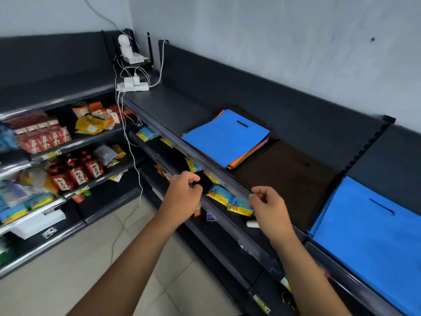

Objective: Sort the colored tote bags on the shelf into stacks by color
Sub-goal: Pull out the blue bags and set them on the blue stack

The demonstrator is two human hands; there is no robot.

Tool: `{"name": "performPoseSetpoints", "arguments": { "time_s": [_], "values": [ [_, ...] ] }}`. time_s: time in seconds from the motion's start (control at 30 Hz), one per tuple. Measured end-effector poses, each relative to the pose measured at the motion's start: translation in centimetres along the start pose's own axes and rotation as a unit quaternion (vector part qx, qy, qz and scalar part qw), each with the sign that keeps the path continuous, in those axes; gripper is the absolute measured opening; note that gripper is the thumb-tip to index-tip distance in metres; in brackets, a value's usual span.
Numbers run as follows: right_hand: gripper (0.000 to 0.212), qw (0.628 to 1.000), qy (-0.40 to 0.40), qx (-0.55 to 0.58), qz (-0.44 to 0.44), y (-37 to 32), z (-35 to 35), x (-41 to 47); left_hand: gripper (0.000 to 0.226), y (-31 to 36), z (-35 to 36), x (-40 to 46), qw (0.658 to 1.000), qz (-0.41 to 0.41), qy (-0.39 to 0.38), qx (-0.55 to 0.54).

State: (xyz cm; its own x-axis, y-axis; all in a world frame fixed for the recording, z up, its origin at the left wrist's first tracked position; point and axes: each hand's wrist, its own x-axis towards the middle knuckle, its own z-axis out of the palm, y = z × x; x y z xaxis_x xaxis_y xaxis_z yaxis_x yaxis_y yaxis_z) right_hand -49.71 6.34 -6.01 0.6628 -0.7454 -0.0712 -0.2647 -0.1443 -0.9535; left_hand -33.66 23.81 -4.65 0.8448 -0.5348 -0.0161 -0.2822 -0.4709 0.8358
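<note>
Top shelf (pixel 173 110) carries a mixed stack (pixel 227 137) of tote bags, blue on top, orange and green edges showing beneath. A brown bag (pixel 284 176) lies flat beside it, touching. A separate blue bag (pixel 369 238) lies further right. Left hand (pixel 182 192) and right hand (pixel 271 208) hover before the shelf edge, fingers loosely curled, holding nothing.

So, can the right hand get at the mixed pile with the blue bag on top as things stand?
Probably yes: the right hand is empty at the shelf's front edge, and nothing stands between it and the mixed pile.
</note>
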Motion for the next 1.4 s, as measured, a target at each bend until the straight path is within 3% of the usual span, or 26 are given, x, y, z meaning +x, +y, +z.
{"name": "performPoseSetpoints", "arguments": {
  "time_s": [0.33,0.7,1.0,1.17,1.27,1.4],
  "values": [
    [0.012,0.998,0.039,0.017,0.044,0.5,2.2,8.2,0.021,-1.0,1.5,9.5,0.998,0.003,-0.055,0.016],
    [0.006,0.996,0.06,-0.004,0.071,-1.4,3.2,20.8,0.016,0.6,1.7,22.9,0.998,0.025,-0.047,0.017],
    [0.006,0.984,0.109,-0.038,0.138,-2.3,3.1,25.3,0.053,2.3,3.0,33.7,0.986,0.056,-0.124,0.099],
    [0.041,0.972,0.105,-0.047,0.207,-1.9,4.4,26.6,0.077,1.9,5.4,38.4,0.955,0.033,-0.236,0.177],
    [0.036,0.962,0.132,-0.059,0.231,-1.7,5.0,27.6,0.081,1.4,6.6,40.0,0.915,0.089,-0.295,0.258],
    [0.03,0.937,0.218,-0.017,0.271,-1.8,5.5,28.4,0.063,2.1,6.7,40.9,0.892,0.186,-0.276,0.306]
  ]
}}
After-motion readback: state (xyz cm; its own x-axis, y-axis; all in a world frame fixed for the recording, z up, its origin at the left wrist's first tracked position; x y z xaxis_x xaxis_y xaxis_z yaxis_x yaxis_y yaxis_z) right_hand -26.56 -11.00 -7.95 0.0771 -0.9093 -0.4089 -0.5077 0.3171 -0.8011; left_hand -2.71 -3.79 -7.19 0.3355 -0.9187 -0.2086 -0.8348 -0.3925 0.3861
